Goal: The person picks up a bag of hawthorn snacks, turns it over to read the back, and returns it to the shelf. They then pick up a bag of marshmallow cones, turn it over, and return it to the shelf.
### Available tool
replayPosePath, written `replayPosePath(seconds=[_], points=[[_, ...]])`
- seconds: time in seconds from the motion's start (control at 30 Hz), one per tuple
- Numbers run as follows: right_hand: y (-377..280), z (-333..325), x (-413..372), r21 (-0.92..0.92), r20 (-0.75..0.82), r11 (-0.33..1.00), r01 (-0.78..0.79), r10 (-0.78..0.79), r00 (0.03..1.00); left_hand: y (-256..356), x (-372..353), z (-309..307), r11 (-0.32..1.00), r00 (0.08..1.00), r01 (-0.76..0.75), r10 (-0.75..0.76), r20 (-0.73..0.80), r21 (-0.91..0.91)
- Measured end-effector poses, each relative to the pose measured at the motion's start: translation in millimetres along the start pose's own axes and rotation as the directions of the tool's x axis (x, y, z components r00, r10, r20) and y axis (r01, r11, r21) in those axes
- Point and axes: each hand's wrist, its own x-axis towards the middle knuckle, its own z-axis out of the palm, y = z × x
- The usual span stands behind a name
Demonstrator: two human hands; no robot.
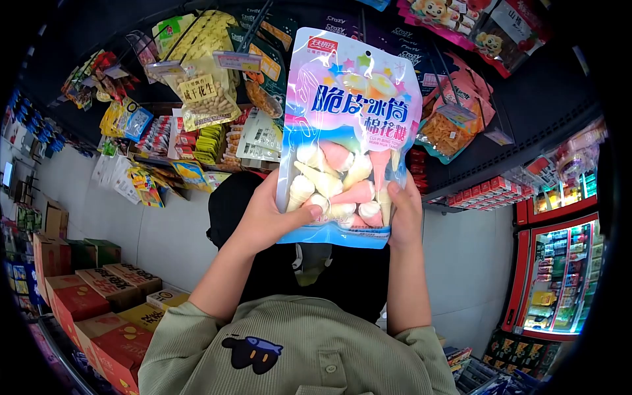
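Two bare hands held up a glossy candy bag (349, 135) in white, pink and blue, with large dark-blue Chinese lettering above a clear part that showed pink and cream cone-shaped sweets (352, 194). The bag was nearly upright and slightly tilted, beyond the person's olive shirt (296, 322), its printed front toward the person. The left hand (263, 214) gripped the bag's lower left edge, thumb lying across the front; the right hand (406, 210) gripped its lower right edge, thumb against the front. The other fingers were mostly hidden behind the bag, so how tightly they curled could not be told.

By its look, the bag was probably light, with thin, slippery film that would flex and crinkle. The sweets seemed easy to crush, so a gentle hold on the bag's side edges or its flat bottom band (336, 235) looked safer than squeezing the clear part. The small hole (368, 53) at the bag's top suited a hook better than fingers.

Behind the bag, a dark rack (546, 99) carried hanging packets, including a yellow peanut packet (207, 105) to the bag's left. Stacked cartons (122, 336) sat to the bag's lower left; a lit, red-framed fridge (522, 273) stood to its lower right, well apart.
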Motion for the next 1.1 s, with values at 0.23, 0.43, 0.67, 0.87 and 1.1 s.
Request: replayPosePath(seconds=[0.23, 0.43, 0.67, 0.87, 1.1], points=[[2, -7, 2, 0.044, 0.072, 0.999, -0.033, 0.030, 0.997, 1, -3, 1, 0.997, 1.000, -0.025, 0.026, -0.012, 0.069], [-1, -5, 0, 0.004, 0.072, 1.000, -0.013, 0.013, 0.997, -2, -2, -2, 0.996, 0.998, -0.066, 0.066, 0.001, 0.058], [-2, -4, -4, 0.009, 0.102, 0.998, -0.057, 0.055, 0.993, -1, -2, -5, 0.996, 0.996, -0.081, 0.082, -0.039, 0.035], [-2, 0, -5, -0.035, 0.128, 0.995, -0.090, 0.094, 0.987, 2, -3, -5, 0.996, 0.994, -0.085, 0.087, -0.066, 0.035], [-5, 4, -5, -0.098, 0.152, 0.990, -0.101, 0.115, 0.982, 1, -3, -5, 0.995, 0.994, -0.091, 0.093, -0.061, 0.035]])
